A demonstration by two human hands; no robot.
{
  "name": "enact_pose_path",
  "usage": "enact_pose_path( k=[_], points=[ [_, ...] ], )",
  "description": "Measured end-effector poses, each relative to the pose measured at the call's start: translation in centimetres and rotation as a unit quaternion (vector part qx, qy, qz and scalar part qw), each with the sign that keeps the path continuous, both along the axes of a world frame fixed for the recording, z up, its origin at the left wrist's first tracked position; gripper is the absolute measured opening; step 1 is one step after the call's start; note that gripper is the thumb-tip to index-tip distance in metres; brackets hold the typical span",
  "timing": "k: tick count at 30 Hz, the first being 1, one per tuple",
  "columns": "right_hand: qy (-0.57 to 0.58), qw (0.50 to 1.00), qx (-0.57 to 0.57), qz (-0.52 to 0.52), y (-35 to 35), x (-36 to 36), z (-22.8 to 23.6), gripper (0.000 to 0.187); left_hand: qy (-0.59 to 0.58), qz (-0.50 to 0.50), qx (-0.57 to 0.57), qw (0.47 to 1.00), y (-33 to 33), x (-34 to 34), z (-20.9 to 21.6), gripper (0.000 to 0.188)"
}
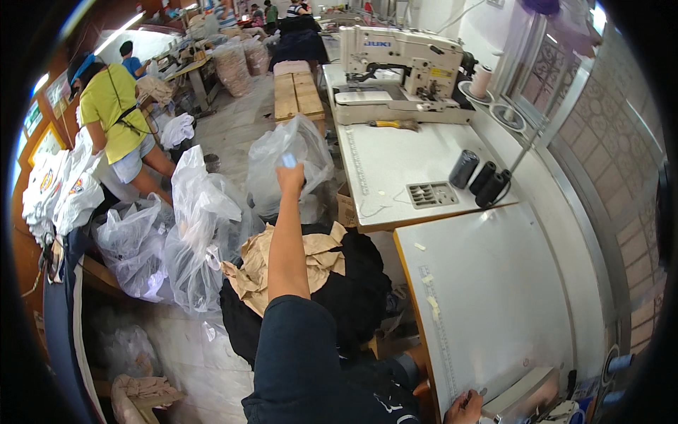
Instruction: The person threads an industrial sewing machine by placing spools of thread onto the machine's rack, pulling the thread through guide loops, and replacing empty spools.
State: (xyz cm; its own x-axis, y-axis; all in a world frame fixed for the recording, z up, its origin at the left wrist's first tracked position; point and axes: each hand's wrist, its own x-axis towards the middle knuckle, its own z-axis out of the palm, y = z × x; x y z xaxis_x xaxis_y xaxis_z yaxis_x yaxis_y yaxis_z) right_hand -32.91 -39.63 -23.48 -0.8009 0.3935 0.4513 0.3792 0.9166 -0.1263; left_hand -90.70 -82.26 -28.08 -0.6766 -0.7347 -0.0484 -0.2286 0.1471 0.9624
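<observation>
At nine o'clock stands a tall clear plastic bag (194, 226); its loose film could catch the reaching arm, so a path to its right is advisable. Toward eight o'clock, beige cloth (252, 256) lies over a heap of black cloth (361, 272), beneath the extended left arm (286, 258); carry the arm above the heap to avoid dragging the layers. Just off centre toward eleven o'clock, the left hand (291, 177) has its fingers closed narrowly around a small pale blue item (289, 160), too blurred to identify. A light, steady grip with a level wrist should give best control. A bulging clear bag (272, 166) sits behind the item; contact between them cannot be determined. At one o'clock, the sewing machine (402, 60) stands well apart from the reach. At five o'clock, the right hand (462, 408) is at the near end of the white tabletop (494, 283), fingers curled; whether they hold anything cannot be told. Keep balance even while reaching, without leaning hard on this side.
</observation>
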Motion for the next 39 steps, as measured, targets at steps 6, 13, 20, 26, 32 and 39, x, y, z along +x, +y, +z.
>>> enact_pose_path(
  k=[6, 13, 20, 26, 32, 39],
  points=[
    [-0.011, 0.999, 0.009, -0.033, -1.2, 0.1, -0.6, 0.018, -0.303, -0.133, 0.120, 0.936, 1.1, -0.8, -6.7, 0.032],
    [-0.032, 0.997, -0.015, -0.071, -2.3, -1.3, 0.9, 0.018, -0.127, -0.156, 0.234, 0.951, 6.8, -5.8, -10.8, 0.054],
    [-0.013, 0.998, 0.023, -0.053, -2.2, -1.6, 0.9, 0.017, -0.085, -0.074, 0.051, 0.992, 7.8, -6.8, -10.1, 0.031],
    [-0.002, 0.998, 0.043, -0.053, -2.1, -0.5, 0.1, 0.015, 0.084, 0.017, 0.035, 0.996, 11.5, -4.1, 1.9, 0.019],
    [0.020, 0.993, -0.076, -0.083, -1.9, -1.3, 0.4, 0.014, 0.340, -0.052, -0.048, 0.938, 17.0, -3.4, 10.9, 0.014],
    [0.028, 0.992, -0.068, -0.098, -1.3, -0.1, -0.5, 0.015, 0.432, -0.368, -0.021, 0.823, 30.8, 2.0, 15.0, 0.012]
  ],
)
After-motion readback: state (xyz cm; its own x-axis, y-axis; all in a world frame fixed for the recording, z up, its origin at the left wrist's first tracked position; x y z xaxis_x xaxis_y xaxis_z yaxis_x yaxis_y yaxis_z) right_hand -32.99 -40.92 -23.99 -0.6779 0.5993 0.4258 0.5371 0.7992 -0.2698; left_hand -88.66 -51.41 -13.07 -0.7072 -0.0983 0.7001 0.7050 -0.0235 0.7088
